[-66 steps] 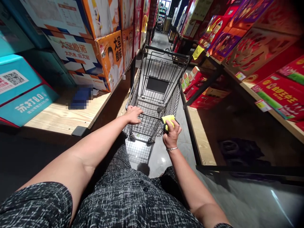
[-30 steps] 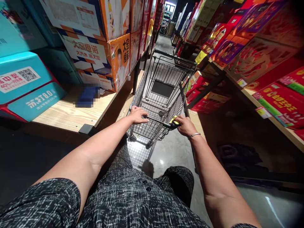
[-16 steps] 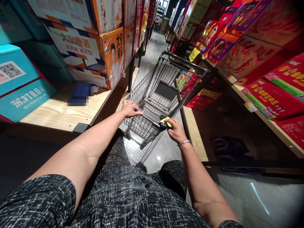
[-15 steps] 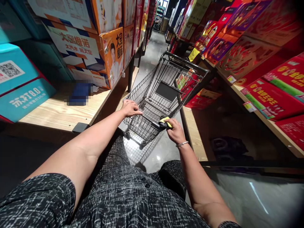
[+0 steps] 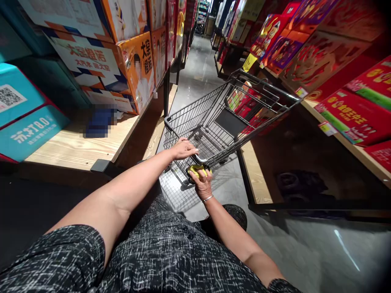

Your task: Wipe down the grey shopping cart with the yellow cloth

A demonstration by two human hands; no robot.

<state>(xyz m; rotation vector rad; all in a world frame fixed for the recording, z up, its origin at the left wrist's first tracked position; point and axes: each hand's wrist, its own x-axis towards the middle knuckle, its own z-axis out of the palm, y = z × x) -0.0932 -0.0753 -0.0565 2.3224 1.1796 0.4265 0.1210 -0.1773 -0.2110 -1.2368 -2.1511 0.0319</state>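
Note:
A dark wire shopping cart [image 5: 230, 123] stands at an angle in the aisle, its handle end away from me. My left hand [image 5: 184, 149] is closed over the near rim of its basket, the fingers partly hidden. Just below that rim, my right hand [image 5: 202, 182] grips a yellow-and-black item that looks like a soft cloth [image 5: 197, 169]. It is held close against the cart's near end, but whether it touches the wires I cannot tell. A bracelet circles my right wrist.
Orange-and-white drink cartons [image 5: 136, 73] and turquoise boxes [image 5: 33, 130] fill the left shelf. A blurred dark-blue item [image 5: 99, 122] lies on its wooden board. Red gift boxes [image 5: 351, 114] line the right shelf, close to the cart. The aisle floor [image 5: 198, 65] runs ahead.
The cart has turned, its handle end swinging right and its near end now closer. My left hand moved right along the rim; my right hand moved left and down with the yellow-and-black cloth.

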